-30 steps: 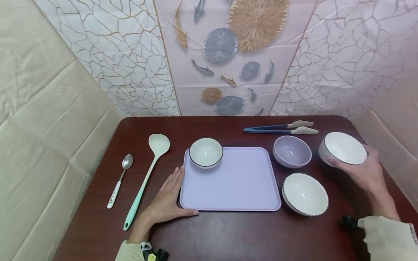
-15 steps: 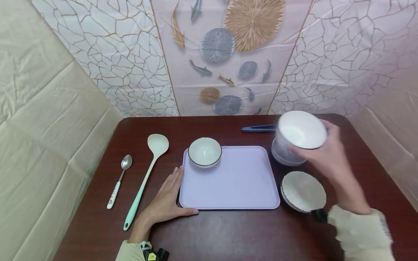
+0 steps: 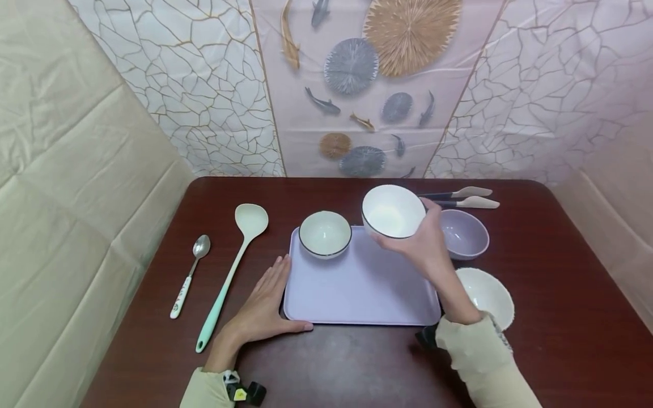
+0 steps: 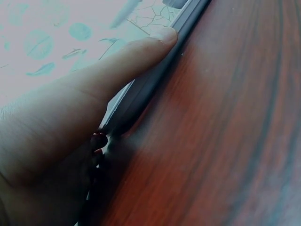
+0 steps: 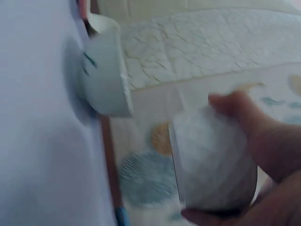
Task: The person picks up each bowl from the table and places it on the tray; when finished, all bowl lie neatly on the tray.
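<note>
A white bowl with a dark rim [image 3: 393,212] is in my right hand [image 3: 425,243], gripped by its side and held above the back right of the lilac tray [image 3: 357,294]. In the right wrist view the faceted outside of this bowl [image 5: 211,160] shows between thumb and fingers. A pale green bowl with a dark rim [image 3: 325,235] stands on the tray's back left corner. My left hand [image 3: 262,309] lies at the tray's front left corner, fingers straight along the left edge and thumb along the front. The left wrist view shows that thumb [image 4: 136,59] against the tray's side.
To the tray's right are a purple bowl [image 3: 465,233] and a white bowl [image 3: 487,297], both partly behind the right arm. Tongs [image 3: 469,202] lie at the back, partly hidden. On the left are a ladle [image 3: 251,221] and a spoon [image 3: 201,247].
My right hand has carried the white bowl leftward from the table's right side, past the purple bowl, to above the tray. My left hand has stayed at the tray's corner.
</note>
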{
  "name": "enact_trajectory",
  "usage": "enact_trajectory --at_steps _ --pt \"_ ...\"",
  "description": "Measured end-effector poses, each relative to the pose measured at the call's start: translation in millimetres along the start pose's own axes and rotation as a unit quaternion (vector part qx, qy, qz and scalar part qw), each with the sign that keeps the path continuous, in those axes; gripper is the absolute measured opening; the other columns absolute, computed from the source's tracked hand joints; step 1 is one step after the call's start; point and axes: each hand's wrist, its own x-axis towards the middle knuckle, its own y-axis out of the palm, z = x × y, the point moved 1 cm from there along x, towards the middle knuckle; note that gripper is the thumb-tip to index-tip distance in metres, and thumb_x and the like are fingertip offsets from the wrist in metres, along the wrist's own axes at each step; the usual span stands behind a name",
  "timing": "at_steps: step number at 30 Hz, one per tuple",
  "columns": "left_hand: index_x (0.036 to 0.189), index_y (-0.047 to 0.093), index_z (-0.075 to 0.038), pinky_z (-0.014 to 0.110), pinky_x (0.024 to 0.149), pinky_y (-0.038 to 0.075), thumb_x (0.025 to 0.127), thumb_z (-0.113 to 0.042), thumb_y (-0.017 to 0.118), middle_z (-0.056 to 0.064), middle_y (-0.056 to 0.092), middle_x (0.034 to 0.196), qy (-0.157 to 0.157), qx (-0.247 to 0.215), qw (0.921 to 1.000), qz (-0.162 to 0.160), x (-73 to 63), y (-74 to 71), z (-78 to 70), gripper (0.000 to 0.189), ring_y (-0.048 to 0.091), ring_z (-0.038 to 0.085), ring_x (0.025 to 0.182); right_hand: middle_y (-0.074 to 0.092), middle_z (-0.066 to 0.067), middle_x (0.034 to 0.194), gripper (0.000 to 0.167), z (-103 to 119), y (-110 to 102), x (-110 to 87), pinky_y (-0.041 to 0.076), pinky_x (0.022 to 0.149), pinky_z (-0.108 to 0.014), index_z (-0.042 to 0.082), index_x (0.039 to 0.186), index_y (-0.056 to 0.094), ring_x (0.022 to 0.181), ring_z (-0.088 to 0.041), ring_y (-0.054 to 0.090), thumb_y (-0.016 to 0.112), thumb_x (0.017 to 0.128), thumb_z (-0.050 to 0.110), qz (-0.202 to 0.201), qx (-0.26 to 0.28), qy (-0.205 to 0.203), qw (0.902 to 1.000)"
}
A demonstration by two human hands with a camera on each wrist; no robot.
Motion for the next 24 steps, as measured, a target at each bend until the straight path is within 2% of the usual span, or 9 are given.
enact_trajectory --at_steps 5,9,24 --pt "0.157 0.002 -0.006 0.042 0.119 0.008 0.066 -0.078 0.070 0.009 0.005 0.163 0.000 0.005 1.0000 0.003 0.1 -1.0 0.6 0.135 0.001 0.023 0.149 0.038 -0.024 0.136 0.116 -16 27 -5.4 0.041 0.103 -0.044 -0.004 0.140 0.023 0.120 -0.034 0.049 0.094 0.058 0.037 -0.030 -0.021 0.029 0.9989" --pt "0.158 0.001 -0.007 0.040 0.119 0.007 0.066 -0.078 0.070 0.008 0.004 0.164 -0.004 0.003 1.0000 0.006 -0.5 -2.2 0.3 0.135 0.000 0.021 0.149 0.038 -0.025 0.135 0.114 -29 39 -8.5 0.041 0.102 -0.044 -0.003 0.138 0.024 0.120 -0.035 0.049 0.094 0.058 0.037 -0.032 -0.037 0.047 0.9977" --pt "0.157 0.002 -0.006 0.040 0.119 0.007 0.067 -0.079 0.068 0.009 0.004 0.164 -0.002 0.006 1.0000 0.007 -0.4 -2.7 0.7 0.134 0.000 0.021 0.149 0.044 -0.033 0.128 0.113 -44 48 -12.2 0.044 0.098 -0.046 -0.006 0.136 0.025 0.115 -0.038 0.052 0.094 0.057 0.036 -0.032 -0.069 0.051 0.9958"
